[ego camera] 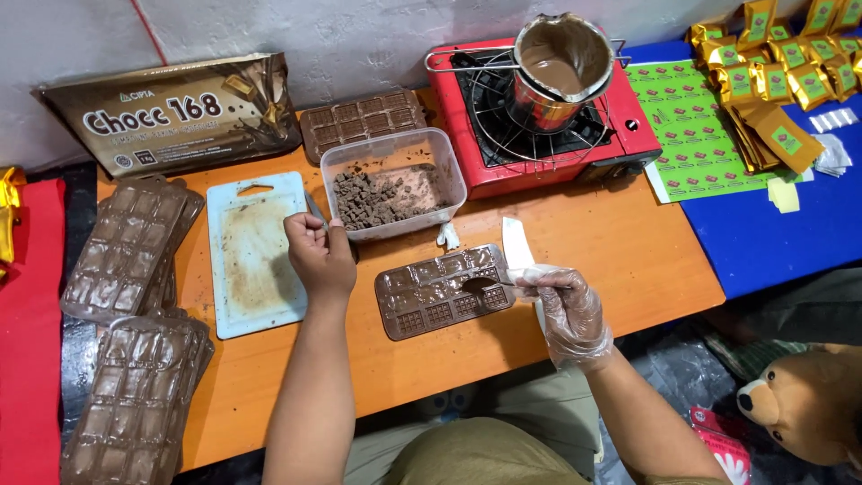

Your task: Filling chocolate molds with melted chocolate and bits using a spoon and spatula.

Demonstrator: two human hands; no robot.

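Observation:
A brown chocolate mould tray [440, 292] with small rectangular cells lies on the orange table [628, 260] in front of me. My right hand [566, 310], in a clear plastic glove, holds a spoon [485, 284] whose bowl rests over the tray's right side. My left hand [319, 251], bare, hovers left of the tray with thumb and fingers pinched together by the corner of a clear plastic tub [395, 184] of chopped chocolate pieces. Whether it pinches anything is hidden.
A white cutting board [256, 256] lies at left, beside stacks of mould trays [135, 242]. A red portable stove [548, 126] carries a steel pot of melted chocolate [561, 63]. A chocolate package [171, 112] lies at the back; gold wrappers [781, 63] and a green label sheet [696, 126] lie right.

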